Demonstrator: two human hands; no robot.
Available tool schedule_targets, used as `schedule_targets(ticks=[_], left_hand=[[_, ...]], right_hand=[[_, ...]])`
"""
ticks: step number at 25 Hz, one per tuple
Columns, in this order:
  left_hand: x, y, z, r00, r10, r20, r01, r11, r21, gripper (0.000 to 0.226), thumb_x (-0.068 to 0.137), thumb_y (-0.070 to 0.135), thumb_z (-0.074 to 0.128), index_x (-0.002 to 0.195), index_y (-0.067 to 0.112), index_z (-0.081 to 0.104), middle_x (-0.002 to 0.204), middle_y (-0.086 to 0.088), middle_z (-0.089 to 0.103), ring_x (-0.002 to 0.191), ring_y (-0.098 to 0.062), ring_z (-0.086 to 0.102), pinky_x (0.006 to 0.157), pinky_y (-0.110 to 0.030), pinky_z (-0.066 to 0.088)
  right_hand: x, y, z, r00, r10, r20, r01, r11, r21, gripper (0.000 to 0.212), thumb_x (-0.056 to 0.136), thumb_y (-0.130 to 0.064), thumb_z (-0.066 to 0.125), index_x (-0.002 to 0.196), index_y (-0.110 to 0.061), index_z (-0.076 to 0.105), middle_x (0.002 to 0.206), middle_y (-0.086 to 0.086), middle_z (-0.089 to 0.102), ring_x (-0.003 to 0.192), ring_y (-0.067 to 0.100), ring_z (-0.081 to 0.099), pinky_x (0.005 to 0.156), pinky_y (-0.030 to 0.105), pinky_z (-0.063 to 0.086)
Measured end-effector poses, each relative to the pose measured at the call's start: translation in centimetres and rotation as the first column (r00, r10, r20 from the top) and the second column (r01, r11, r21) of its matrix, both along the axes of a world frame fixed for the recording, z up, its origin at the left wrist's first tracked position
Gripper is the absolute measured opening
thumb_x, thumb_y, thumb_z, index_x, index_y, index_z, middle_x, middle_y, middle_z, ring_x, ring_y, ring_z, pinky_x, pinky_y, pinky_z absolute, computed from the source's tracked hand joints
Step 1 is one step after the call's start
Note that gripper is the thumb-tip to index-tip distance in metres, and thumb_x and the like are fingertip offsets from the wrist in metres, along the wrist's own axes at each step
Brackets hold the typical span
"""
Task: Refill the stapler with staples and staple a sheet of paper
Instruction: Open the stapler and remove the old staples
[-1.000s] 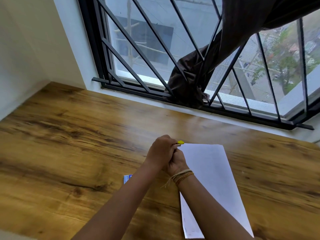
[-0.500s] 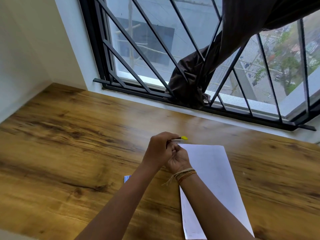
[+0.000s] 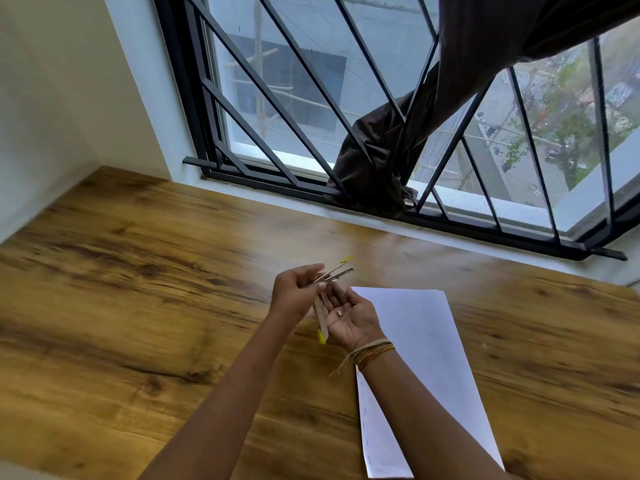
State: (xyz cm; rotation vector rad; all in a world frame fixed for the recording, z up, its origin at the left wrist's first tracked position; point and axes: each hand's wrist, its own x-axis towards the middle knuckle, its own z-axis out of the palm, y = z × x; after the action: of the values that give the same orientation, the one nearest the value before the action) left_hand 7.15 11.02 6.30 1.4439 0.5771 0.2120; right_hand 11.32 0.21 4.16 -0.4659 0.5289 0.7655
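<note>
- Head view: the left hand (image 3: 294, 292) is raised above the wooden table (image 3: 138, 306), with its fingers curled around the stapler (image 3: 334, 273), which it pinches between thumb and fingertips.
- The stapler is swung open. Its thin metal parts point up and to the right from the left hand, and one of them ends in a small yellow tip (image 3: 347, 259).
- Another long part of the stapler hangs down between the two hands, and it has a yellow end (image 3: 322, 337) at the bottom.
- The right hand (image 3: 349, 315) is just beside the left one, palm up, with fingers relaxed and spread. It grasps nothing.
- On the right palm lies a small pale piece (image 3: 339, 311). It is too small to say if it is a staple.
- Around the right wrist there are thread bracelets (image 3: 372, 351), with loose ends hanging to the left.
- The sheet of paper (image 3: 426, 358) lies flat on the table, under and to the right of the right forearm. It is white, and its far corner is near the right hand.
- Behind the table there is a window with black metal bars (image 3: 277, 109).
- A dark brown curtain (image 3: 398, 157) is pushed through the bars and bunched on the sill.
</note>
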Motion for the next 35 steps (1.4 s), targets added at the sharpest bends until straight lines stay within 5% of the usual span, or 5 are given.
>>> schedule_targets(ticks=[7,15,20,26,35], left_hand=[[-1.9,1.0,-1.9,0.989,0.146,-0.007,-0.095,0.607,-0.789,0.025,0.096,-0.007,0.039,0.101,-0.001,0.062,0.079,-0.013,0.070,0.060,-0.015,0.069,0.051,-0.021,0.057],[-2.4,0.7,-2.1,0.990,0.142,-0.014,-0.074,0.426,-0.902,0.026,0.099,-0.003,0.033,0.112,-0.010,0.054,0.085,-0.023,0.071,0.066,-0.029,0.073,0.067,-0.035,0.059],[-2.4,0.6,-2.0,0.988,0.143,-0.057,-0.120,0.481,-0.868,0.038,0.100,-0.002,0.032,0.136,-0.007,0.042,0.100,-0.022,0.061,0.087,-0.032,0.062,0.067,-0.034,0.059],[-2.3,0.5,-2.7,0.981,0.156,-0.119,-0.187,0.557,-0.809,0.038,0.100,-0.004,0.032,0.136,-0.011,0.039,0.094,-0.017,0.060,0.094,-0.034,0.063,0.054,-0.024,0.058],[-2.3,0.5,-3.5,0.976,0.152,-0.152,-0.215,0.643,-0.735,0.021,0.097,-0.004,0.038,0.093,-0.001,0.059,0.086,-0.014,0.061,0.052,-0.013,0.068,0.050,-0.020,0.054]], right_hand=[[0.3,-1.1,-0.3,0.996,0.070,0.063,-0.077,0.990,0.118,0.084,0.096,-0.058,0.013,0.132,0.011,0.046,0.141,0.027,0.047,0.127,0.039,0.049,0.111,0.046,0.035],[0.9,-1.4,0.0,0.994,0.067,0.088,-0.073,0.995,0.069,0.082,0.097,-0.056,0.013,0.133,0.011,0.044,0.139,0.027,0.049,0.129,0.038,0.047,0.113,0.042,0.033],[2.2,-1.5,0.6,0.938,0.332,0.094,-0.307,0.927,-0.215,0.062,0.099,-0.044,0.022,0.098,0.002,0.063,0.073,0.012,0.063,0.059,0.018,0.062,0.052,0.024,0.054],[5.1,-0.2,3.1,-0.022,0.888,-0.459,-0.017,-0.460,-0.888,0.028,0.096,-0.010,0.043,0.075,0.000,0.059,0.070,0.013,0.052,0.054,0.021,0.049,0.051,0.028,0.039],[6.4,1.8,1.9,0.074,0.992,-0.105,0.497,-0.128,-0.858,0.020,0.083,-0.004,0.060,0.096,-0.008,0.075,0.109,0.012,0.071,0.103,0.027,0.065,0.094,0.036,0.052]])
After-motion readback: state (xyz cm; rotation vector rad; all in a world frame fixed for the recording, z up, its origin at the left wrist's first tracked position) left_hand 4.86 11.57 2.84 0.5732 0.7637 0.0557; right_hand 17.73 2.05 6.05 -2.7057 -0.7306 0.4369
